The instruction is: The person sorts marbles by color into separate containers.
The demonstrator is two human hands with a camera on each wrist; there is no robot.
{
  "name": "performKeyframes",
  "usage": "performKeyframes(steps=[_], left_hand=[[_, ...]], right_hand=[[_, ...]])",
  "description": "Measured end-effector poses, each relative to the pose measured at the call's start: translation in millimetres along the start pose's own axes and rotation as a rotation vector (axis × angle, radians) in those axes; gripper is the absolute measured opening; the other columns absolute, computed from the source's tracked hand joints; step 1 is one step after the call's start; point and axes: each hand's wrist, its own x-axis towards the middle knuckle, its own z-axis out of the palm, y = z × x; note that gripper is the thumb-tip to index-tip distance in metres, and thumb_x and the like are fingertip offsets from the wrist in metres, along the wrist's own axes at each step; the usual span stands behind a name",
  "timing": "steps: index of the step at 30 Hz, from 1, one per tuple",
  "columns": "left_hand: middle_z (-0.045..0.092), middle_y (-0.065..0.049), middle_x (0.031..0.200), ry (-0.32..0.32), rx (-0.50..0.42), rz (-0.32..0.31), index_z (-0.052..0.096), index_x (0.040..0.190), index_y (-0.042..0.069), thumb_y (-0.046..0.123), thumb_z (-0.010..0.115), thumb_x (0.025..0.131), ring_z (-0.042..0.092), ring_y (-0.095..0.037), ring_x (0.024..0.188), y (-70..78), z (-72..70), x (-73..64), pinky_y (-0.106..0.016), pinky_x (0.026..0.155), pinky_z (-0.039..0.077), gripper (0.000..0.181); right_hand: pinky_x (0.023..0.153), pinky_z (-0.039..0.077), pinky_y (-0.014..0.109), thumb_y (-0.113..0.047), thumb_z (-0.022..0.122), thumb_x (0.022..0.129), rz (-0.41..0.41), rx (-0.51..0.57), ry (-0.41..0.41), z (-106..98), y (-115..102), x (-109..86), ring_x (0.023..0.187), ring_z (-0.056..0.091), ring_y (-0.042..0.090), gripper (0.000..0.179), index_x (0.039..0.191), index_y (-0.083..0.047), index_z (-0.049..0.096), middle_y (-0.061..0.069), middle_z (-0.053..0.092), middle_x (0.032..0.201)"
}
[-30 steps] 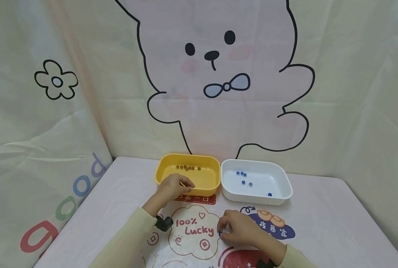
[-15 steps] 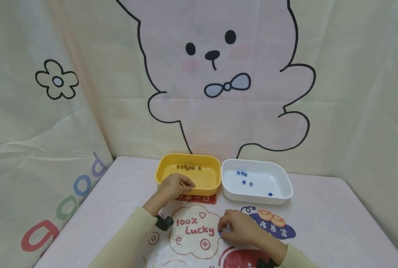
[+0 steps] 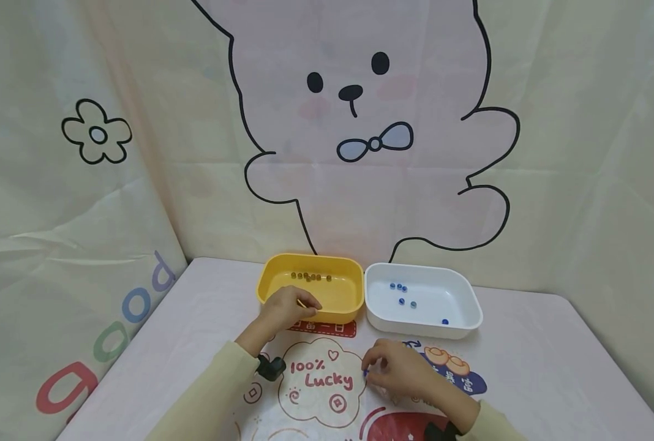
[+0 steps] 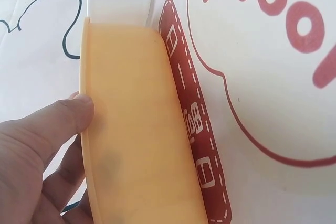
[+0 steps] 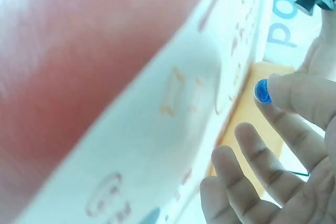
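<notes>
In the head view, my left hand [image 3: 285, 307] is at the near rim of a yellow plastic tub [image 3: 342, 298]. The left wrist view has its thumb on the tub's rim [image 4: 86, 145] and the other fingers behind the wall, pinching it. Thumb and index finger of my right hand [image 3: 403, 369] pinch a small shiny blue bead [image 5: 261, 92]; its other fingers are spread in the right wrist view. That hand hovers close over the printed mat, right of the "100% Lucky" print. Inside the yellow tub lie several small amber-brown beads [image 3: 313, 277].
A white tub [image 3: 382, 317] stands just right of the yellow one, with several blue beads [image 3: 399, 286] scattered on its floor. Both sit near the back of a pale covered table [image 3: 547, 343], before a cloth backdrop [image 3: 575, 220] with a bear drawing.
My right hand has risen slightly and shifted toward the tubs, with the blue bead between its fingertips. The left hand stays at the yellow tub's rim.
</notes>
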Motion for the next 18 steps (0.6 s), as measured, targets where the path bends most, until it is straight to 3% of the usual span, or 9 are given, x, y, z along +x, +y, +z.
performKeyframes(steps=[11, 18], left_hand=[[0.065, 0.007, 0.087, 0.001, -0.007, 0.01, 0.076, 0.087, 0.027, 0.029, 0.074, 0.085, 0.054, -0.017, 0.082, 0.6, -0.6, -0.7, -0.028, 0.07, 0.047, 0.004], [0.065, 0.007, 0.087, 0.001, -0.012, 0.004, 0.076, 0.087, 0.027, 0.031, 0.074, 0.084, 0.054, -0.017, 0.082, -0.2, 0.0, -0.3, -0.028, 0.069, 0.047, 0.005]], right_hand=[[0.067, 0.046, 0.022, -0.023, 0.073, 0.083, -0.074, -0.024, 0.107, -25, 5, -1.7, 0.083, 0.055, 0.014, 0.011, 0.094, -0.022, 0.073, -0.008, 0.062, 0.09], [0.064, 0.048, 0.019, -0.021, 0.075, 0.081, -0.025, -0.014, 0.174, -41, 4, -3.7, 0.083, 0.055, 0.015, 0.012, 0.093, -0.022, 0.073, -0.01, 0.063, 0.09]])
